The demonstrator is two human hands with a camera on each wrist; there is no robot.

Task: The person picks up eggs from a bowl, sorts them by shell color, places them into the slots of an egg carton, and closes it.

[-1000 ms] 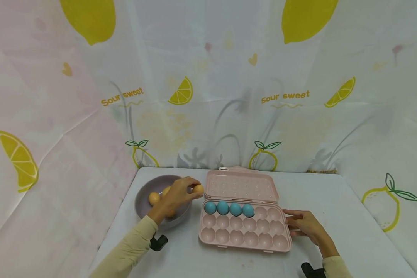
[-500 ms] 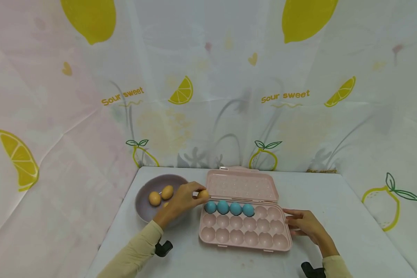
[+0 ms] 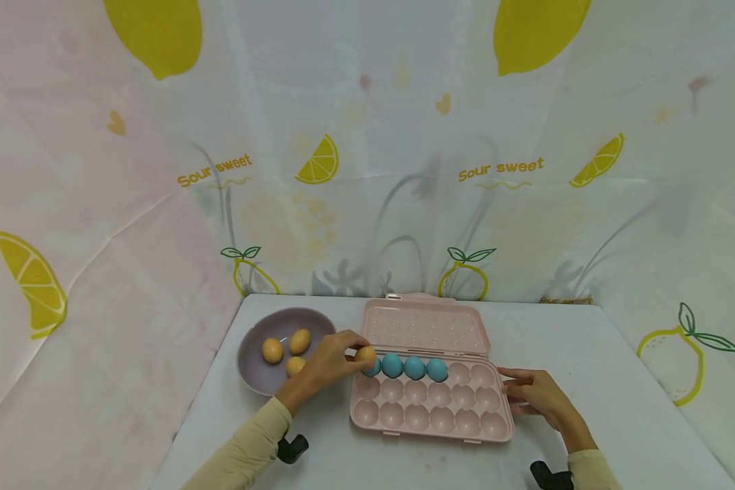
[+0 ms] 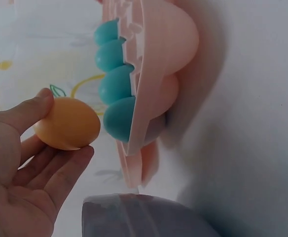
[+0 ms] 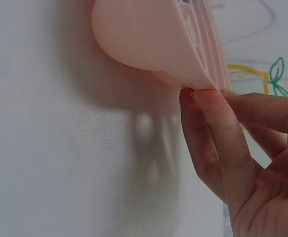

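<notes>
Left hand (image 3: 327,361) pinches the yellow egg (image 4: 67,123) just above the leftmost blue egg (image 4: 119,119), bare cups (image 3: 439,393) off to its right and on the near side, while the right hand (image 3: 542,395), well apart, grips the tray (image 3: 431,435) by its right end.

Smooth plastic egg tray (image 3: 416,414); bowl (image 3: 254,374) perhaps plastic too.
</notes>
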